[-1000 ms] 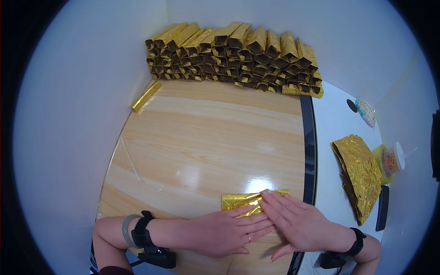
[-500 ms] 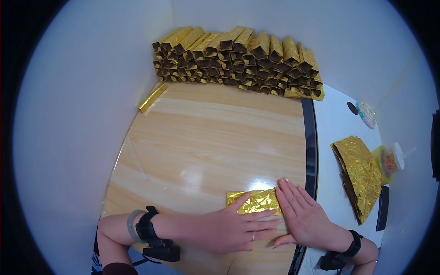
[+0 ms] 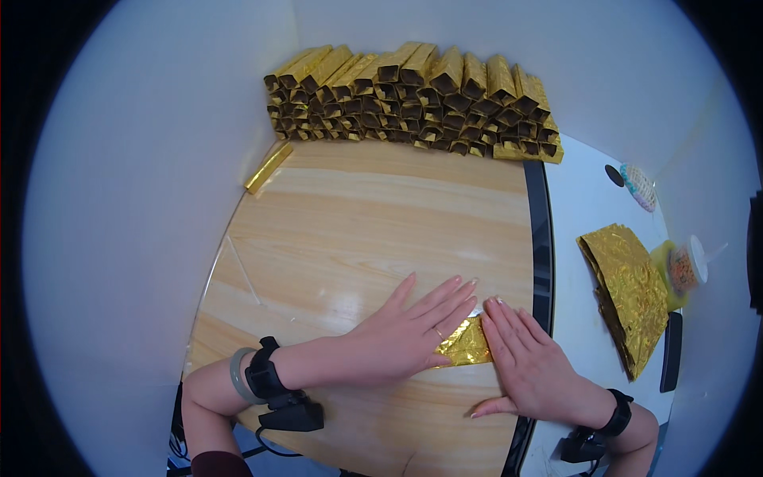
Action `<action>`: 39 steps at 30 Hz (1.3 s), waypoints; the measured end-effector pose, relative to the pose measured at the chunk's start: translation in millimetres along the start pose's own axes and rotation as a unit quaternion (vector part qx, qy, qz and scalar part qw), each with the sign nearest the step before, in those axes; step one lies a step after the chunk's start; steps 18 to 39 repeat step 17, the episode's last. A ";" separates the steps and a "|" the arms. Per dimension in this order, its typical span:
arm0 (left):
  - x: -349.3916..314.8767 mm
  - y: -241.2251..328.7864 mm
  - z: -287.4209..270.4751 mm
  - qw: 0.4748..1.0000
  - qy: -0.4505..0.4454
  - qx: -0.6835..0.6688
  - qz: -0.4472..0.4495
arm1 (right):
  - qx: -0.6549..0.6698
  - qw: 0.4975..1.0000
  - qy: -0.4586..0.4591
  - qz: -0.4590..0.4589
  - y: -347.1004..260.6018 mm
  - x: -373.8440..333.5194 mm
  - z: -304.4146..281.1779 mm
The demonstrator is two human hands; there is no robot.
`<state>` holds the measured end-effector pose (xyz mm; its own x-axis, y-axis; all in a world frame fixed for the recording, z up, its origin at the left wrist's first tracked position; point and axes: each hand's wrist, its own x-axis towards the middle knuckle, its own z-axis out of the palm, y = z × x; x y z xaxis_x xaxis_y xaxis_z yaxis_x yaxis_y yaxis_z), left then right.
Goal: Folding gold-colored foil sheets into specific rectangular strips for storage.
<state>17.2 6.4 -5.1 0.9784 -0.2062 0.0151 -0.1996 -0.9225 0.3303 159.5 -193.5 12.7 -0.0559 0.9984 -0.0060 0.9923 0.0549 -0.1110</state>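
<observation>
A flat piece of gold foil paper [image 3: 470, 347] lies on the wooden board near the front right. My left hand [image 3: 409, 330] reaches across it from the left, fingers stretched out, covering its left part. At the paper's right end, my right hand [image 3: 524, 354] rests flat with its fingers together and straight and its thumb apart. Neither hand grips anything. How the paper is folded under the hands is hidden.
Open-ended gold paper tubes [image 3: 397, 103] are stacked along the back. One narrow gold strip [image 3: 269, 168] lies at the far left edge. On the white surface at right are a sheaf of gold paper [image 3: 628, 294], a lidded cup [image 3: 683, 266] and a pale woven item [image 3: 638, 188].
My left hand has moved up and over the foil paper, covering more of its left part. My right hand stays at its right end. The view has shifted slightly.
</observation>
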 end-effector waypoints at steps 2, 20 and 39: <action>-0.8 -0.4 -1.8 0.999 -0.027 0.042 -0.004 | -0.009 1.000 -0.002 0.003 0.6 -0.4 -0.3; -7.3 -8.1 -5.4 0.994 -0.049 0.093 0.023 | 0.049 0.996 -0.032 -0.061 3.7 2.8 -1.8; -7.3 -8.1 -5.4 0.994 -0.049 0.093 0.023 | 0.049 0.996 -0.032 -0.061 3.7 2.8 -1.8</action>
